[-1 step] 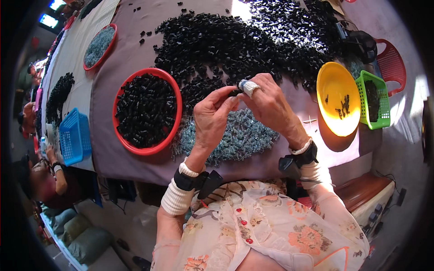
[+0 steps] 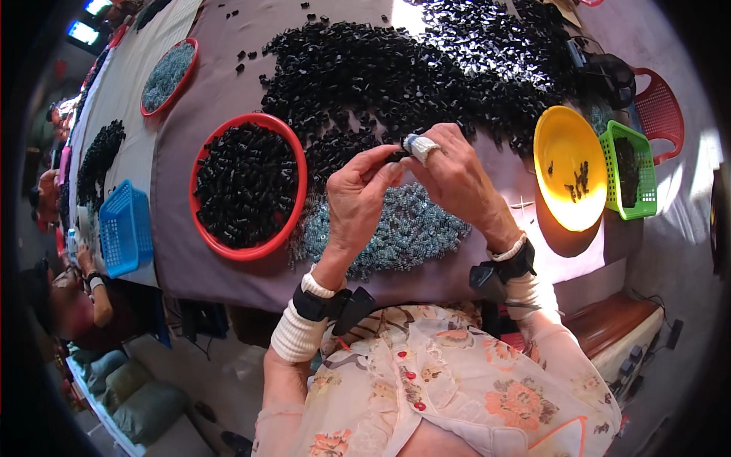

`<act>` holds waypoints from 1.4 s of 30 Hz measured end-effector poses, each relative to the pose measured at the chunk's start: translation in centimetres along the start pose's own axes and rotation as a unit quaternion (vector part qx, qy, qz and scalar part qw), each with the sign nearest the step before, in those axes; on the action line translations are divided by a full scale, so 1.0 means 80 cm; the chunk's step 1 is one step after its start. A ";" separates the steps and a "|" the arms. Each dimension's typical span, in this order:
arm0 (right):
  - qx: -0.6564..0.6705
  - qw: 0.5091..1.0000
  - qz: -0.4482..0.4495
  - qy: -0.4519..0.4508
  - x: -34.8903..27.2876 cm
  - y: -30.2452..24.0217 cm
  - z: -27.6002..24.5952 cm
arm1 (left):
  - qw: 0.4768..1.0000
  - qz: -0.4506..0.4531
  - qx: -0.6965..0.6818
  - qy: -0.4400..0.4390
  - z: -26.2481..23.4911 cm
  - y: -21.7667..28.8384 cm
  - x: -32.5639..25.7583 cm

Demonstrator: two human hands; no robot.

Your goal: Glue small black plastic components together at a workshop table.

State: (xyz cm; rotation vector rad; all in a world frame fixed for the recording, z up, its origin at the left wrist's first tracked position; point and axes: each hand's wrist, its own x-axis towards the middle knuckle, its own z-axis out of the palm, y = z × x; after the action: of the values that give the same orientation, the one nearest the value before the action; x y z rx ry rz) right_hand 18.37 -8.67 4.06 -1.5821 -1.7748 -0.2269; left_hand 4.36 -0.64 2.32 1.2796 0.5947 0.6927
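Note:
In front of my chest both hands meet over the table. My left hand (image 2: 356,199) is closed, thumb and forefinger pinching a small black plastic piece (image 2: 397,155). My right hand (image 2: 457,171) grips the same piece from the other side, with a white wrap (image 2: 421,147) round one finger. Most of the piece is hidden by the fingertips. Beneath the hands lies a heap of small silvery metal springs (image 2: 403,228). Beyond them spreads a large pile of black plastic pieces (image 2: 365,72). A red basin (image 2: 302,179) full of black pieces stands left of my left hand.
On the right are a yellow bowl (image 2: 548,145) with a few dark bits, a green basket (image 2: 649,183) and a red chair (image 2: 661,114). Leftward stand a blue basket (image 2: 126,228) and a red-rimmed basin of springs (image 2: 167,76). Another person's arm (image 2: 99,293) reaches in there.

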 end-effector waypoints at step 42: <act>0.011 0.994 0.007 -0.109 0.002 0.001 -0.004 | 0.995 -0.091 -0.049 -0.011 -0.006 0.000 -0.002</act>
State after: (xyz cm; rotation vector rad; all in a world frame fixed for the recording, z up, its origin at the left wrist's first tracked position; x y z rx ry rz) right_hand 18.59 -8.72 4.37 -1.6553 -1.9216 -0.0282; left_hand 3.89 -0.43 2.21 1.1243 0.6422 0.5488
